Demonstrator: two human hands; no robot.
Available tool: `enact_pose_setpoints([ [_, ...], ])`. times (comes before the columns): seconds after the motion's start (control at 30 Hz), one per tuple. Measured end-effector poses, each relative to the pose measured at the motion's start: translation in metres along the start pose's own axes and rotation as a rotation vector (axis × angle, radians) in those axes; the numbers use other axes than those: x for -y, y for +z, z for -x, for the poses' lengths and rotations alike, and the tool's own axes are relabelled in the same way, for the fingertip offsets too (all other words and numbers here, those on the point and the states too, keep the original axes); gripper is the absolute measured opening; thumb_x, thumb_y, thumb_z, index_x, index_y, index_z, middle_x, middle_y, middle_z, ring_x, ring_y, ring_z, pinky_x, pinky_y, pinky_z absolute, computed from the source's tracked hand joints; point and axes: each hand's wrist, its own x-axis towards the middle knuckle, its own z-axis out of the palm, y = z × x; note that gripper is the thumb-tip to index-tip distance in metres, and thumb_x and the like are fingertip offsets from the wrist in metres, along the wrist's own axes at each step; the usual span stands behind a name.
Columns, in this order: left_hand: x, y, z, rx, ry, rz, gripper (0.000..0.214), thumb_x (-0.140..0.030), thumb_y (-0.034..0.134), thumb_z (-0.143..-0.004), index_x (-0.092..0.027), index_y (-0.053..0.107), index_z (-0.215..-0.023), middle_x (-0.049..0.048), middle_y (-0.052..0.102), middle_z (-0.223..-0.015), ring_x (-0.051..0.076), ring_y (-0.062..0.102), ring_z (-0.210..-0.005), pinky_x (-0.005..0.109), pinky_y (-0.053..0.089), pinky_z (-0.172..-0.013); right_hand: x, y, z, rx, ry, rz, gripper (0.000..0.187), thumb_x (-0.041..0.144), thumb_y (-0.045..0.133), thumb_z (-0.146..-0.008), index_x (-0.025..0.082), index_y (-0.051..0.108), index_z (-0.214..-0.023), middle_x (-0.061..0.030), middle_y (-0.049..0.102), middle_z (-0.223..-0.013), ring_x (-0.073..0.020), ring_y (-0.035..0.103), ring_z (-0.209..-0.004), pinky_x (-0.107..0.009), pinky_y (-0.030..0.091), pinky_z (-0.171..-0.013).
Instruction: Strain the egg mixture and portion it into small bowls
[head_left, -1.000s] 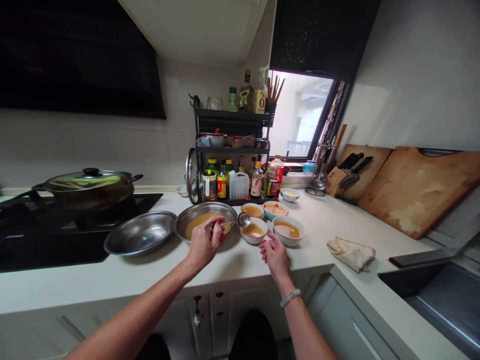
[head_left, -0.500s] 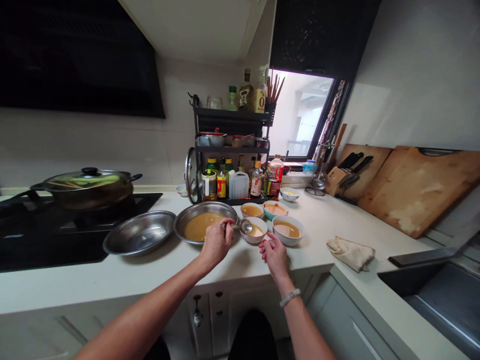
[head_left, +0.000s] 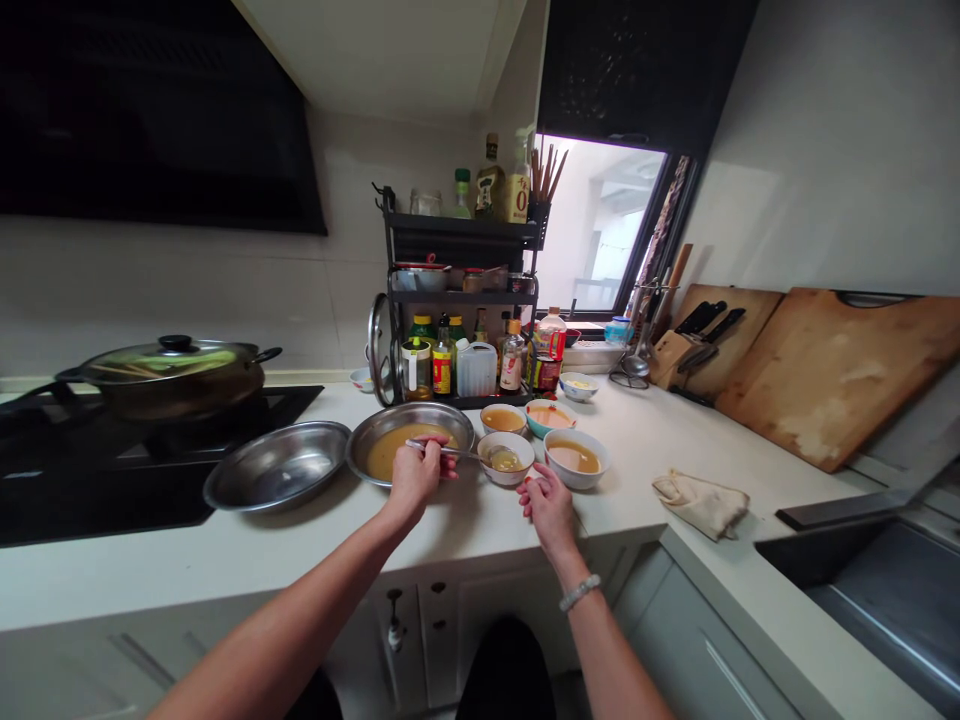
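My left hand (head_left: 413, 478) is closed on the handle of a metal ladle (head_left: 480, 456). The ladle's cup sits inside a small white bowl (head_left: 506, 457) of yellow-brown liquid. Just left of that bowl stands a steel basin (head_left: 409, 443) holding the same liquid. My right hand (head_left: 548, 506) rests on the counter in front of the white bowl with its fingers bent, holding nothing that I can see. A second white bowl (head_left: 576, 458) of liquid sits to the right. Two more filled bowls, one (head_left: 503, 418) plain and one (head_left: 550, 416) teal-rimmed, stand behind.
An empty steel basin (head_left: 277, 477) lies to the left, beside a black hob with a lidded wok (head_left: 172, 372). A rack of bottles (head_left: 461, 300) stands behind the bowls. A folded cloth (head_left: 701, 503), cutting boards (head_left: 832, 370), a knife block (head_left: 675, 355) and a sink (head_left: 870, 590) are on the right.
My left hand carried the ladle from above the basin's rim to the small white bowl and lowered its cup into it. My right hand stayed in place.
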Motion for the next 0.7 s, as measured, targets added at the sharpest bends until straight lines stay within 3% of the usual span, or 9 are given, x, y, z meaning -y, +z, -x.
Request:
enact_pose_setpoints([
  [0.3, -0.014, -0.002, 0.004, -0.011, -0.006, 0.105, 0.015, -0.014, 0.048, -0.075, -0.011, 0.062, -0.080, 0.0007, 0.060, -0.048, 0.015, 0.059, -0.042, 0.027, 0.052, -0.045, 0.000, 0.000, -0.001, 0.003, -0.002, 0.006, 0.041, 0.030, 0.058, -0.069, 0.014, 0.052, -0.106, 0.0027, 0.062, -0.057, -0.0113, 0.053, -0.043, -0.018, 0.035, -0.033],
  [0.7, -0.017, -0.002, 0.006, -0.003, -0.022, 0.139, 0.014, -0.013, 0.048, -0.075, -0.011, 0.061, -0.080, 0.0007, 0.060, -0.048, 0.014, 0.057, -0.041, 0.026, 0.051, -0.043, -0.001, 0.000, -0.001, 0.004, 0.002, 0.000, 0.040, 0.031, 0.059, -0.069, 0.016, 0.053, -0.105, 0.0033, 0.062, -0.057, -0.0114, 0.053, -0.043, -0.018, 0.035, -0.033],
])
